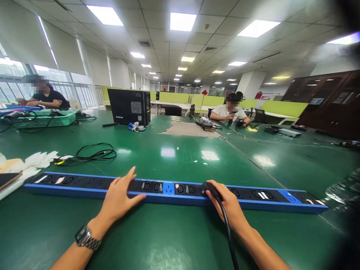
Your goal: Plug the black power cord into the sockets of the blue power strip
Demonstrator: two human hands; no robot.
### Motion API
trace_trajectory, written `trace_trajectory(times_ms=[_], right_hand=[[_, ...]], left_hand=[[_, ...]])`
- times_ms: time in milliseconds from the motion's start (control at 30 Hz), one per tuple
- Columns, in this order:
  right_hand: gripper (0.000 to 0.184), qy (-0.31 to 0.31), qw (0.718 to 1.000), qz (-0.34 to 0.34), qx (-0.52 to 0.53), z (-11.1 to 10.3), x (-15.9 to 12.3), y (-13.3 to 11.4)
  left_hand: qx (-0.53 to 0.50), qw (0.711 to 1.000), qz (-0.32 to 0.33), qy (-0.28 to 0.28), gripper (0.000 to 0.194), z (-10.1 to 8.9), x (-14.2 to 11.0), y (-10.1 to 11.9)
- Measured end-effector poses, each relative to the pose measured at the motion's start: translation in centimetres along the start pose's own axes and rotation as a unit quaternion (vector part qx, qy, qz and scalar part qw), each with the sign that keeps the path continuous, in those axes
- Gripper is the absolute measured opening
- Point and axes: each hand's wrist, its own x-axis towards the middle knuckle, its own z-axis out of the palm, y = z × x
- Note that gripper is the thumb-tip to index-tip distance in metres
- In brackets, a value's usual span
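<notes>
A long blue and black power strip (168, 188) lies across the green table in front of me, with rows of black sockets and blue socket blocks. My left hand (119, 197) rests on it left of the middle, thumb and fingers spread apart, holding nothing. To the right of the middle, my right hand (229, 204) grips a black plug (211, 188) at the strip's sockets. From the plug a thick black cable (228, 234) runs down toward the bottom of the view. Whether the plug's pins sit in a socket is hidden.
Beyond the strip's left part lies a coiled black cable (95, 153), with white packing foam (36, 165) at the left edge. Farther back stand a black computer case (128, 107) and a green basket (47, 120). Two people sit across the table. Clear plastic (344, 189) lies at right.
</notes>
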Motion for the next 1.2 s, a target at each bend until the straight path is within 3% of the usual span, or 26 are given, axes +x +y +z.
trace_trajectory(times_ms=[167,333,400,533,633,767,900,1033,1200], right_hand=[[0.031,-0.058,0.997,-0.051,-0.018,-0.5,0.6,-1.1],[0.032,-0.078,0.993,-0.069,-0.053,-0.5,0.8,-0.9],[0.037,-0.073,0.99,-0.07,-0.095,-0.4,0.4,-0.3],[0.066,-0.035,0.976,-0.045,-0.212,-0.2,-0.7,0.7],[0.06,-0.046,0.965,-0.05,-0.254,0.1,-1.2,1.1],[0.058,-0.038,0.96,-0.049,-0.275,0.3,-1.2,1.1],[0.063,-0.036,0.963,-0.017,-0.267,0.5,-1.1,0.9],[0.065,-0.036,0.969,0.001,-0.246,0.5,-1.0,0.9],[0.066,-0.031,0.978,0.005,-0.207,1.2,-0.7,-0.5]], left_hand=[[-0.046,0.996,0.072,0.0,0.06,1.6,0.6,3.4],[-0.125,0.981,0.144,-0.034,0.052,4.3,1.8,9.6],[-0.152,0.974,0.157,-0.049,0.054,5.6,2.4,12.4],[-0.161,0.97,0.165,-0.08,0.053,8.2,3.8,17.0],[-0.164,0.972,0.15,-0.072,0.037,9.3,4.4,18.7],[-0.195,0.971,0.141,0.006,0.038,8.2,4.4,17.2],[-0.196,0.975,0.085,0.056,0.04,5.6,4.0,12.0],[-0.212,0.976,0.042,0.029,0.036,4.1,2.9,7.6],[-0.194,0.978,0.068,-0.034,0.035,3.9,2.2,7.4]])
